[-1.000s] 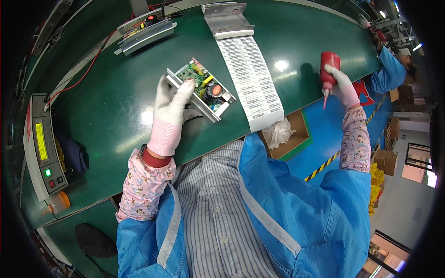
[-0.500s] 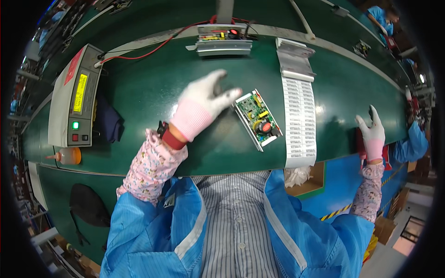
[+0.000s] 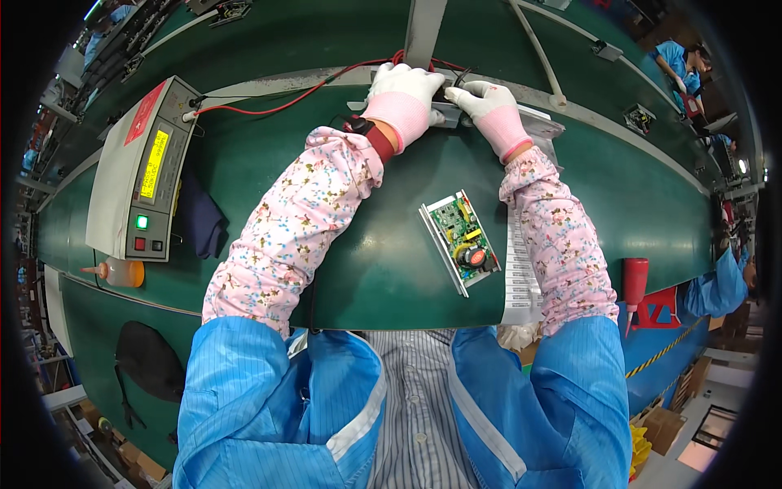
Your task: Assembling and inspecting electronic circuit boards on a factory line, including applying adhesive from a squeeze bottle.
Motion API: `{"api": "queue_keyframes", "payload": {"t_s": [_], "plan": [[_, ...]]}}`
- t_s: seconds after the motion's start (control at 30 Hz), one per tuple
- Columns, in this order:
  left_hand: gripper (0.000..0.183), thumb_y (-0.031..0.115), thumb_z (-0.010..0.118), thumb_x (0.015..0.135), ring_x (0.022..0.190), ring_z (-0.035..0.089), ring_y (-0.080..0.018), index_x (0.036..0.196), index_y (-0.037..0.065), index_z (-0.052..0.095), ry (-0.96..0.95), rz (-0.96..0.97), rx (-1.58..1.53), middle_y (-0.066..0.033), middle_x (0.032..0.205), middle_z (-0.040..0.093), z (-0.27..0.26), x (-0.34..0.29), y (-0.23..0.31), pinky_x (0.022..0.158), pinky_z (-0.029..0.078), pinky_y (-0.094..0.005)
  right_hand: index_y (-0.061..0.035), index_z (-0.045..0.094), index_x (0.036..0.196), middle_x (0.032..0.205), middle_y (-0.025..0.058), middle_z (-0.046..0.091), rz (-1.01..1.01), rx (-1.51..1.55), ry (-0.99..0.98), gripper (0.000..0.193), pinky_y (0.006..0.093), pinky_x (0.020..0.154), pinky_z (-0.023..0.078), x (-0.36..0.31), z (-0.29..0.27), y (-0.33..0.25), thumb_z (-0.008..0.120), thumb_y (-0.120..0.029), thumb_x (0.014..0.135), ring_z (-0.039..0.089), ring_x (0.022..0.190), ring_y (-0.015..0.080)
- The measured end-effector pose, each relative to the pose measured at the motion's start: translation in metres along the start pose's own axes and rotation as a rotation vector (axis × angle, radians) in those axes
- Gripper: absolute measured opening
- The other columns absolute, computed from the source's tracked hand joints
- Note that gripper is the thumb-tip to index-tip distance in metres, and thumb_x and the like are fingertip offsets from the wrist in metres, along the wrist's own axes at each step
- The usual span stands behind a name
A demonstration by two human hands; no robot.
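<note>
My gloved left hand [image 3: 403, 102] is at the back of the bench, its fingers bent over a metal-framed circuit board unit [image 3: 448, 114], which it mostly covers. Just right of it, my gloved right hand [image 3: 493, 114] reaches the same unit with thumb and forefinger brought together. A thin black lead [image 3: 462, 77] rises beside those fingertips; what they pinch is hidden. Nearer to me lies a second circuit board [image 3: 464, 236] in a silver metal frame, tilted on the green bench and touched by neither hand.
A label strip [image 3: 521, 277] runs partly under my right sleeve from a grey metal holder [image 3: 542, 126]. On the left stand a tester [image 3: 134, 179] with a lit yellow display, a dark cloth [image 3: 199, 216] and an orange bottle [image 3: 126, 273]. A red bottle [image 3: 635, 281] is at the right edge.
My left hand has moved from beside the near board to the back unit. My right hand has swung in from the far right edge to the same unit.
</note>
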State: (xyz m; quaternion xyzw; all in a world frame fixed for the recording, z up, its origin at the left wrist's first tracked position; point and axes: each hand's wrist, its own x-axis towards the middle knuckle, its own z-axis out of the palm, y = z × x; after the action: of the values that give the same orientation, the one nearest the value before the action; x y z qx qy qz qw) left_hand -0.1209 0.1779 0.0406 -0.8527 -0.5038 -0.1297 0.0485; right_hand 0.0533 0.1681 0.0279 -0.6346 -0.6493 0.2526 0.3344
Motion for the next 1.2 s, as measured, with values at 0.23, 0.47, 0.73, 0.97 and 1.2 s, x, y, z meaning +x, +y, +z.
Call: {"api": "queue_keyframes", "payload": {"t_s": [0.23, 0.47, 0.73, 0.97, 1.2], "plan": [[0.038, 0.04, 0.079, 0.081, 0.102, 0.066, -0.0283, 0.104, 0.011, 0.071, -0.098, -0.076, 0.01, -0.0077, 0.097, 0.074, -0.015, 0.001, -0.006, 0.101, 0.041, -0.0436, -0.0044, 0.075, 0.098, 0.089, 0.0083, 0.075, -0.246, -0.378, 0.251, 0.03, 0.0335, 0.071, 0.051, -0.011, -0.002, -0.036, 0.07, -0.032, 0.087, 0.067, 0.077, 0.024], [0.045, 0.026, 0.083, 0.07, 0.097, 0.067, -0.0319, 0.109, 0.008, 0.07, 0.149, -0.16, -0.108, -0.0097, 0.098, 0.075, -0.033, -0.023, -0.02, 0.086, 0.052, -0.0414, -0.0041, 0.073, 0.095, 0.082, 0.0059, 0.071, -0.293, -0.036, 0.179, 0.018, 0.0317, 0.064, 0.048, -0.065, -0.012, 0.01, 0.072, -0.02, 0.088, 0.061, 0.067, 0.0207], [0.046, 0.02, 0.079, 0.072, 0.101, 0.065, -0.0319, 0.115, 0.009, 0.066, 0.456, -0.256, 0.148, -0.0111, 0.106, 0.071, 0.007, 0.014, -0.168, 0.091, 0.049, -0.0426, -0.0018, 0.072, 0.098, 0.081, 0.0045, 0.071, -0.172, 0.151, 0.106, 0.011, 0.0251, 0.06, 0.045, -0.097, 0.004, 0.027, 0.071, -0.008, 0.089, 0.056, 0.063, 0.0122], [0.043, 0.016, 0.075, 0.074, 0.107, 0.061, -0.0324, 0.115, 0.011, 0.064, 0.543, -0.142, 0.318, -0.0103, 0.106, 0.068, 0.024, 0.016, -0.181, 0.101, 0.042, -0.0463, 0.0004, 0.072, 0.097, 0.08, 0.0037, 0.07, -0.176, 0.197, 0.123, 0.01, 0.0233, 0.059, 0.044, -0.091, 0.005, 0.024, 0.071, -0.006, 0.089, 0.054, 0.063, 0.0102], [0.042, 0.031, 0.076, 0.084, 0.107, 0.06, -0.0275, 0.119, 0.009, 0.067, -0.021, 0.381, -0.72, -0.0075, 0.111, 0.066, -0.04, -0.108, -0.009, 0.104, 0.044, -0.0453, 0.0028, 0.072, 0.098, 0.081, 0.0035, 0.071, -0.162, 0.155, 0.108, 0.011, 0.0205, 0.063, 0.045, -0.102, 0.001, 0.029, 0.071, -0.004, 0.09, 0.056, 0.066, 0.0084]]}}
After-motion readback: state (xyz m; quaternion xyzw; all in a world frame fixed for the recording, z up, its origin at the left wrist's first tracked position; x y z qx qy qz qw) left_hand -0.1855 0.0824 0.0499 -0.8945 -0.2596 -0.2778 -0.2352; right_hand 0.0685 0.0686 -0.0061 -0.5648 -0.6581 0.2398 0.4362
